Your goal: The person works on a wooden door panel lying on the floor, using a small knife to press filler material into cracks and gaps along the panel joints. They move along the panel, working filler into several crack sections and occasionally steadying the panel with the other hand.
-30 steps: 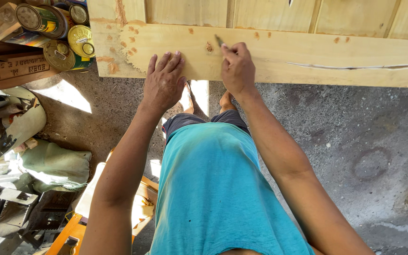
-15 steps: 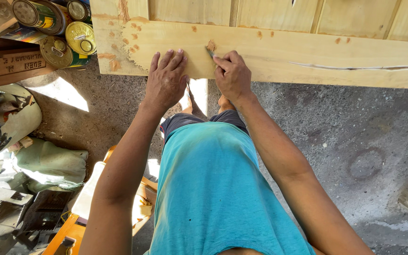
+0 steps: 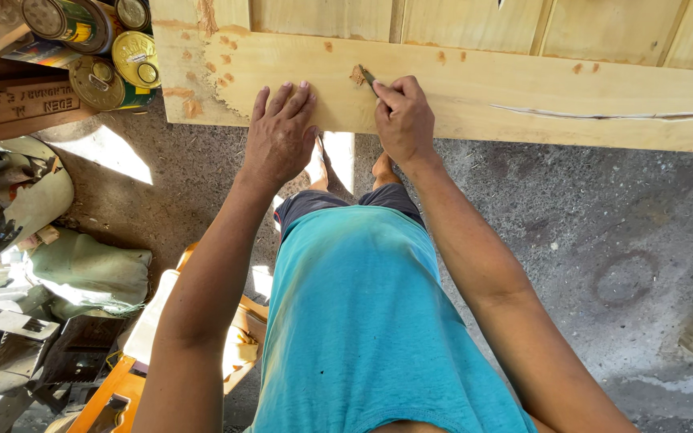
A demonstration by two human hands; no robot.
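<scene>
A pale wooden door panel (image 3: 523, 80) lies across the top of the view, dotted with brown filler patches. My left hand (image 3: 280, 136) rests flat on its lower rail, fingers spread. My right hand (image 3: 401, 120) is closed around a small putty knife (image 3: 368, 77). The blade tip touches a brown filler spot (image 3: 356, 75) on the rail. A long crack (image 3: 603, 114) runs along the rail to the right of my right hand.
Several tin cans (image 3: 110, 56) stand at the upper left beside a wooden crate (image 3: 10, 104). Cloth, bags and scrap clutter (image 3: 42, 265) fill the left side. An orange tool (image 3: 114, 393) lies below. Rough concrete floor (image 3: 603, 240) spreads to the right.
My right hand with the putty knife has shifted left along the rail, closer to my left hand. The left hand stays flat on the wood.
</scene>
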